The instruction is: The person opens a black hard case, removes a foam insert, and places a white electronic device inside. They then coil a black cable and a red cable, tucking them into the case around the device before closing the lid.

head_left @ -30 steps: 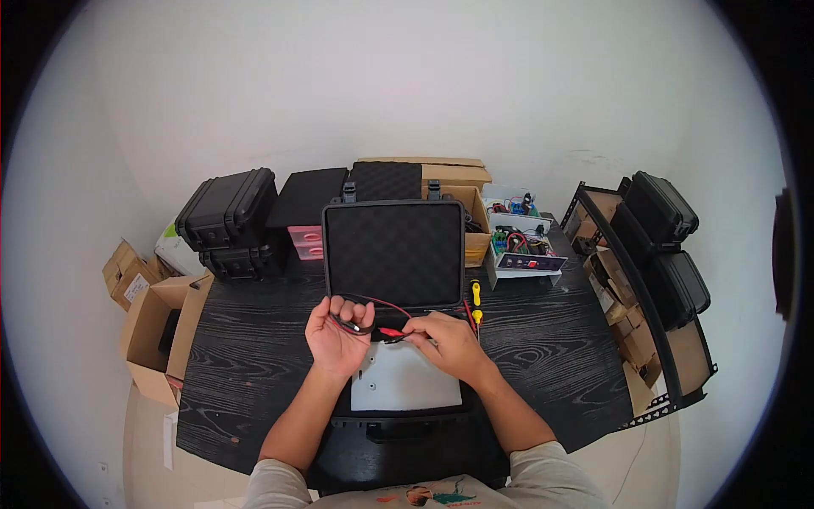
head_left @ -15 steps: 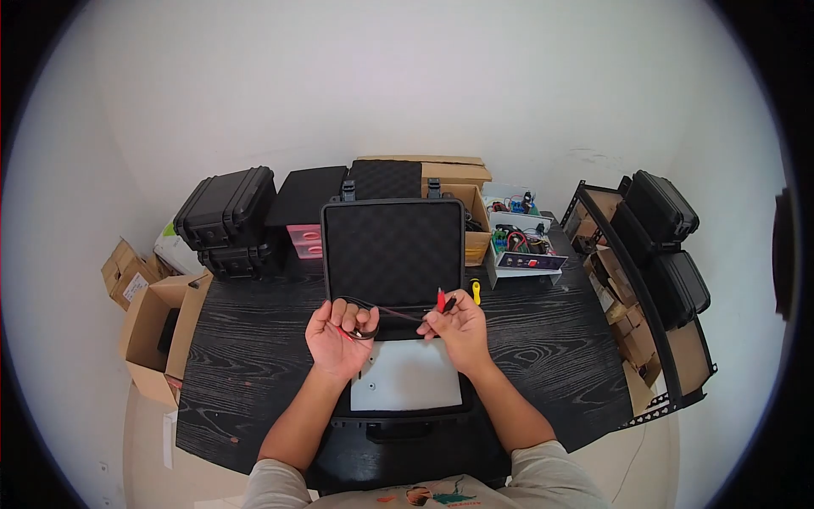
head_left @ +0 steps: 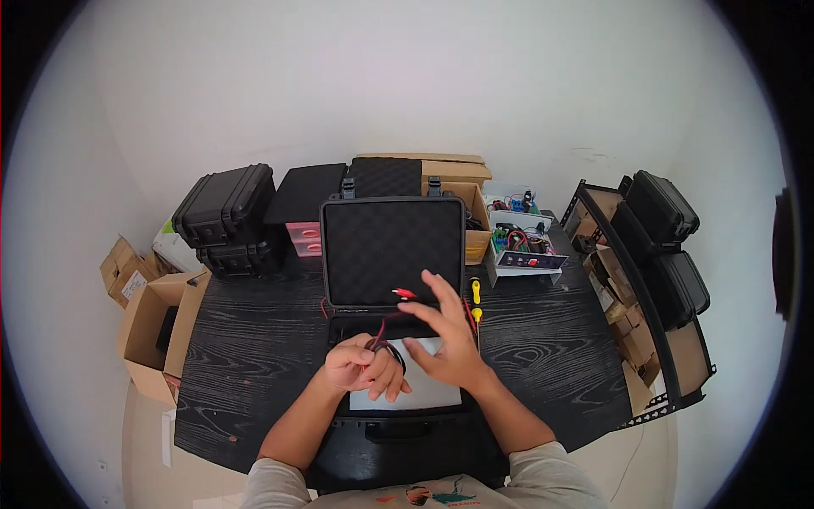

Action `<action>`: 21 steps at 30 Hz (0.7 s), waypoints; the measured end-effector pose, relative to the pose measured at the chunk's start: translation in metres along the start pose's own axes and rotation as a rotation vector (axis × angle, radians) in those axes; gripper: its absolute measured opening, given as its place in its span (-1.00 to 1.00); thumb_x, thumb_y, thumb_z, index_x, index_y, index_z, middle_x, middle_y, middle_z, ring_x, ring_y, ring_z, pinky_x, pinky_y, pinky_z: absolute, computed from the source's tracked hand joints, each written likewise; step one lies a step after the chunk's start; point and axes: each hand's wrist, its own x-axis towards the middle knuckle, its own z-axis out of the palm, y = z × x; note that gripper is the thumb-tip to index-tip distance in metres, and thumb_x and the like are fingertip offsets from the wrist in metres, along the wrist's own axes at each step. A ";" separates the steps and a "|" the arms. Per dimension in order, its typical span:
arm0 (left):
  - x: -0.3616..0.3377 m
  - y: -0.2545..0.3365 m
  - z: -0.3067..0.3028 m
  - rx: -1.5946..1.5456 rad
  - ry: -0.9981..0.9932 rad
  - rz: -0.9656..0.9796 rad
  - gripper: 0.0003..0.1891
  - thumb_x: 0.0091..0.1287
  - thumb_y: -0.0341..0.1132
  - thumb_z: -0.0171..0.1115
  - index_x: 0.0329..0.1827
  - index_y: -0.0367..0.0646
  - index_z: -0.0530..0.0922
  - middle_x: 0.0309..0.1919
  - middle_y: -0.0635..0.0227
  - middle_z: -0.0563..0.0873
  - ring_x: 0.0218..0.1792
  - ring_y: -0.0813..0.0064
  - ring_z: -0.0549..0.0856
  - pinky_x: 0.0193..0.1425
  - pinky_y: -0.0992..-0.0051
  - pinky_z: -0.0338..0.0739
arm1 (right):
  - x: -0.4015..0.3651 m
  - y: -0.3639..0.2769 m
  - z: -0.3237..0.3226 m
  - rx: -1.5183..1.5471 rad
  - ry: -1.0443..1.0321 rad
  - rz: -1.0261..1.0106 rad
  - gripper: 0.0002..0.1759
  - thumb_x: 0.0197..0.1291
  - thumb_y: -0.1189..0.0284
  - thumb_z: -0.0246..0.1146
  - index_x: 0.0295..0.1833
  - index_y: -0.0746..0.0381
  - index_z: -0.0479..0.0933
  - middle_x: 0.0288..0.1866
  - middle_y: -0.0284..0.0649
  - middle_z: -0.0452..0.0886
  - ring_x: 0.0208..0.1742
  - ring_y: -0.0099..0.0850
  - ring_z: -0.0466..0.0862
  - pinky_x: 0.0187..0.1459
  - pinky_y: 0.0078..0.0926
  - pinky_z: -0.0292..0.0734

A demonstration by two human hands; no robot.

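My left hand (head_left: 366, 366) is closed around a coiled test lead (head_left: 393, 353), dark with red in it. One strand of the lead rises from the fist towards a red crocodile clip (head_left: 404, 293), which stands in the air before the foam lid. My right hand (head_left: 451, 341) is spread open just right of the lead, thumb and fingers apart, with nothing seen in its grasp. Below both hands lies an open black hard case (head_left: 398, 431) with a pale grey panel (head_left: 415, 394) in its base. Its upright lid (head_left: 394, 250) is lined with dark foam.
Two yellow-handled tools (head_left: 476, 291) lie right of the case on the black table (head_left: 543, 356). Behind stand stacked black cases (head_left: 225, 204), pink drawers (head_left: 305, 239), a cardboard box (head_left: 476, 242) and open electronics units (head_left: 530, 254). A shelf rack (head_left: 649, 339) is at right.
My right hand has let go of the clip ends and opened. My left hand has turned over and moved right with the coil, and the red clip now sticks up free.
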 end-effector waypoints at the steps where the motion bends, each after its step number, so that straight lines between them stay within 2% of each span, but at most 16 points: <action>1: 0.000 0.000 0.001 0.024 -0.007 -0.040 -0.56 0.57 -0.15 0.03 -0.53 -0.15 0.52 -0.51 -0.04 0.74 -0.21 -0.06 0.81 0.39 -0.07 0.64 | -0.001 -0.001 0.002 0.012 -0.027 -0.024 -0.38 0.13 0.55 0.52 0.37 0.10 0.69 0.74 0.09 0.29 0.74 0.19 0.25 0.67 0.05 0.17; 3: 0.000 -0.001 0.000 0.060 0.004 -0.083 -0.56 0.58 -0.13 0.05 -0.51 -0.15 0.52 -0.50 -0.01 0.74 -0.19 -0.07 0.82 0.40 -0.08 0.64 | -0.003 -0.001 0.005 0.036 -0.081 -0.075 -0.36 0.09 0.62 0.50 0.35 0.12 0.69 0.74 0.05 0.32 0.75 0.13 0.26 0.68 0.06 0.17; 4: 0.001 -0.001 0.001 0.083 0.011 -0.098 -0.56 0.59 -0.12 0.06 -0.50 -0.15 0.52 -0.50 0.00 0.74 -0.19 -0.05 0.82 0.40 -0.08 0.63 | -0.002 -0.004 0.007 0.076 -0.080 -0.079 -0.48 0.14 0.66 0.46 0.26 0.13 0.74 0.56 0.00 0.56 0.69 0.04 0.39 0.68 0.09 0.17; 7: -0.001 -0.006 0.000 0.146 0.037 -0.117 -0.55 0.61 -0.10 0.08 -0.48 -0.14 0.52 -0.49 0.03 0.74 -0.19 -0.02 0.82 0.41 -0.08 0.62 | -0.006 0.004 0.006 -0.027 -0.135 -0.131 -0.62 0.22 0.68 0.42 0.14 0.17 0.77 0.27 -0.10 0.77 0.45 -0.07 0.66 0.65 0.08 0.24; 10: -0.001 -0.008 -0.001 0.274 0.043 -0.125 -0.55 0.62 -0.07 0.09 -0.46 -0.13 0.51 -0.47 0.06 0.75 -0.19 0.02 0.82 0.41 -0.06 0.60 | -0.007 0.006 0.007 0.114 -0.164 -0.027 -0.73 0.30 0.69 0.35 0.06 0.22 0.78 -0.01 -0.15 0.82 0.13 -0.15 0.81 0.44 -0.09 0.54; 13: 0.001 -0.008 0.006 0.346 0.121 -0.071 -0.56 0.62 -0.08 0.10 -0.44 -0.13 0.53 -0.46 0.08 0.75 -0.15 0.03 0.81 0.39 -0.03 0.58 | -0.009 0.006 0.010 0.213 -0.192 0.117 -0.76 0.39 0.60 0.34 0.13 0.25 0.72 -0.06 -0.11 0.79 -0.08 -0.11 0.82 0.12 -0.23 0.67; 16: 0.002 -0.009 0.006 0.309 0.247 0.096 -0.58 0.62 -0.09 0.09 -0.42 -0.13 0.55 -0.45 0.09 0.75 -0.10 0.03 0.80 0.38 0.01 0.55 | -0.008 0.008 0.011 0.206 -0.233 0.190 -0.77 0.43 0.60 0.30 0.15 0.32 0.67 -0.07 -0.04 0.77 -0.07 -0.07 0.81 -0.05 -0.30 0.68; 19: 0.003 -0.008 -0.001 0.191 0.294 0.261 -0.59 0.61 -0.11 0.01 -0.43 -0.12 0.54 -0.44 0.12 0.74 -0.05 0.03 0.78 0.41 0.03 0.51 | -0.010 0.019 0.011 0.261 -0.251 0.233 -0.80 0.51 0.54 0.26 0.14 0.38 0.62 -0.12 -0.04 0.74 -0.17 -0.15 0.79 -0.05 -0.30 0.68; 21: 0.003 -0.007 -0.006 0.094 0.300 0.357 -0.59 0.59 -0.14 -0.05 -0.45 -0.11 0.53 -0.45 0.13 0.74 -0.03 0.04 0.76 0.45 0.04 0.49 | -0.013 0.029 0.017 0.345 -0.249 0.243 -0.81 0.58 0.48 0.23 0.12 0.38 0.61 -0.15 -0.14 0.73 -0.18 -0.29 0.75 -0.07 -0.34 0.66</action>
